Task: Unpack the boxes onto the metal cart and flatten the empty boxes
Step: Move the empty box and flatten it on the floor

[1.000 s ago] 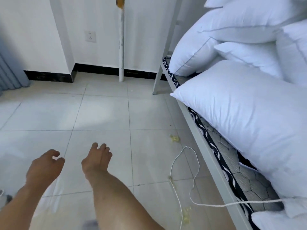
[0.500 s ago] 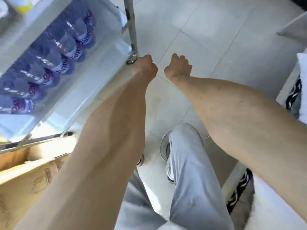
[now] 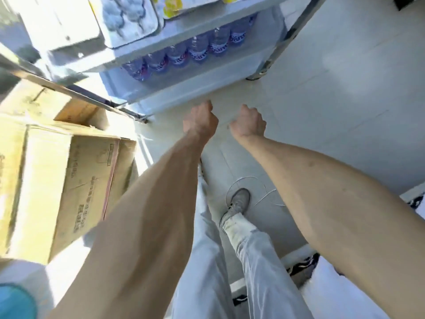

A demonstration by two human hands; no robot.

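Observation:
The metal cart (image 3: pixel 188 89) stands ahead at the top of the head view. A row of water bottles (image 3: pixel 197 50) lies on its lower shelf, and a packed tray (image 3: pixel 128 17) and yellow-capped items (image 3: pixel 172 5) sit on its top shelf. A closed cardboard box (image 3: pixel 76 185) stands at the left, with an open box (image 3: pixel 80 111) behind it, next to the cart. My left hand (image 3: pixel 201 120) and my right hand (image 3: pixel 247 123) reach out side by side over the floor, just short of the cart's lower shelf. Both have curled fingers and hold nothing.
A white cord (image 3: pixel 264 194) loops on the tiled floor by my shoe (image 3: pixel 239 201). The bed frame with a white pillow (image 3: pixel 340 293) runs along the lower right. A blue object (image 3: pixel 13 302) shows at the bottom left corner.
My view swung from the floor beside the bed round to the cart and boxes. Both hands went from spread fingers to curled fingers. The cart now sits more centred.

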